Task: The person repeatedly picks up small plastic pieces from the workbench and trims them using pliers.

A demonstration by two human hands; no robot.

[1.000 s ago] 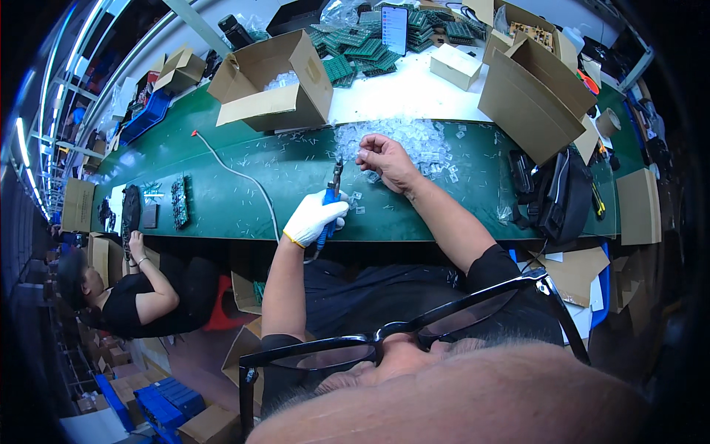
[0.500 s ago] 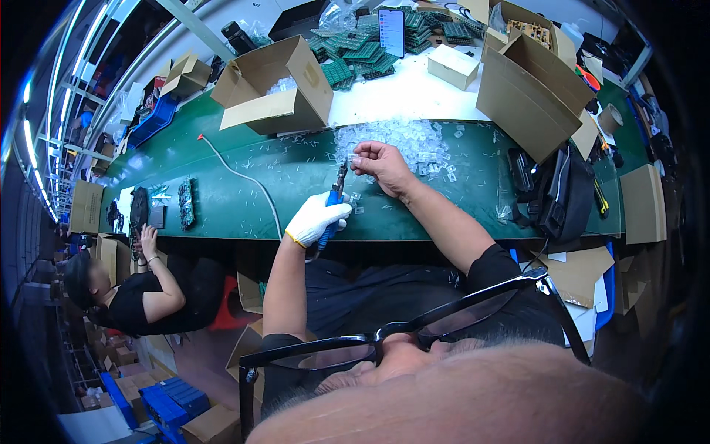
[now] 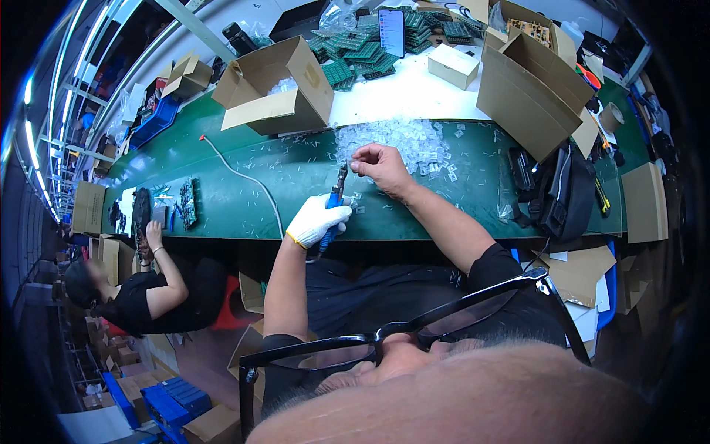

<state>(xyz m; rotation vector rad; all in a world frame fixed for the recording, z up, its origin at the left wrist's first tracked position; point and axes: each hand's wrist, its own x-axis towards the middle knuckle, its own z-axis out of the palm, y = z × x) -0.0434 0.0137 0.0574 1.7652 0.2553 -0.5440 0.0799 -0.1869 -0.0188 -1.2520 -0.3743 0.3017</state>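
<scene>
My left hand (image 3: 316, 220), in a white knitted glove, is closed around a blue-handled nipper (image 3: 330, 214). The tool's metal jaws point up and away over the green bench. Just right of the jaw tips, my bare right hand (image 3: 383, 170) pinches with thumb and forefinger. Between those fingertips is a tiny pale piece that seems to be clear plastic, though it is too small to make out well. Beyond both hands spreads a heap of small clear plastic pieces (image 3: 414, 140), and a few lie loose near the nipper.
An opened carton (image 3: 277, 92) stands at the far left, another tall carton (image 3: 529, 96) at the right. Green circuit boards (image 3: 362, 55) are piled behind, with a phone (image 3: 391, 33) upright among them. A grey hose (image 3: 255, 181) crosses the bench. A co-worker (image 3: 159, 285) sits at the left.
My right fingertips have shifted slightly at the jaws, and the pale piece shows less. My left hand is almost still. The co-worker's hand has moved a little over the bench.
</scene>
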